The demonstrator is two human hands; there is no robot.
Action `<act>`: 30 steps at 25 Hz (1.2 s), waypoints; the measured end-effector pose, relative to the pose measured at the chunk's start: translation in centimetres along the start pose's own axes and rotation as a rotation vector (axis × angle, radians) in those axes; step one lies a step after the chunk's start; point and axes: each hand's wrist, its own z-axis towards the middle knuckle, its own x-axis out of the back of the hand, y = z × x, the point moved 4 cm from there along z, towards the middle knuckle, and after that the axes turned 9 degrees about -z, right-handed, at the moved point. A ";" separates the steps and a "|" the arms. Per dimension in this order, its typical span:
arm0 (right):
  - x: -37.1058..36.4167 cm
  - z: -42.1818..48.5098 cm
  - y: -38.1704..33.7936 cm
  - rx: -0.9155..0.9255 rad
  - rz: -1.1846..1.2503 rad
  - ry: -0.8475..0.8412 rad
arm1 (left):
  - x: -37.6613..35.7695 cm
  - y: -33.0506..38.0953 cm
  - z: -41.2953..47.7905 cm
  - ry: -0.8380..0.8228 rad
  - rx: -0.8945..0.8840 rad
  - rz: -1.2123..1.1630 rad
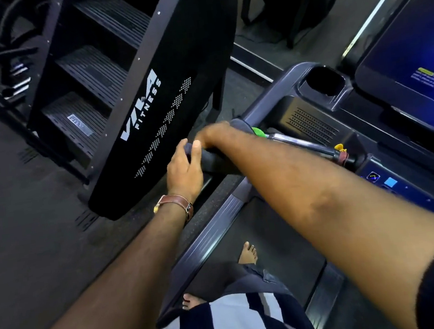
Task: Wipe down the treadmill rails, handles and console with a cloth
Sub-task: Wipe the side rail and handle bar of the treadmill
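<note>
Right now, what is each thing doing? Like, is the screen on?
Left hand: curled round the end of the black padded side handle.
Right hand: blurred, holding the dark grey cloth on that handle.
Big treadmill touchscreen: lit, blue.
Small console buttons: lit.
Brown leather wrist strap: buckled on the left wrist.
Round cup holder: dark inside, contents unclear.

Stair climber [128, 93] stands left of the treadmill rail [214, 225]; cup holder [325, 81] lies left of the screen [414, 63].
</note>
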 end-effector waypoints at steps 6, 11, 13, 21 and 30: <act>-0.7 -1.2 -0.7 0.273 -0.079 0.223 | 0.4 1.2 -0.4 0.117 -0.010 0.188; -0.5 -1.0 2.4 -0.002 -0.037 0.451 | -1.8 2.1 -0.3 -0.096 -0.108 0.338; -0.9 -1.2 2.0 0.021 -0.058 0.529 | -1.8 1.8 -0.3 -0.097 -0.060 0.383; -5.1 -1.7 8.6 -0.180 0.215 0.793 | -2.4 2.0 -0.8 -0.172 -0.154 0.441; -5.6 -1.4 10.0 0.055 0.210 0.960 | -2.9 3.4 -0.2 -0.164 0.049 0.407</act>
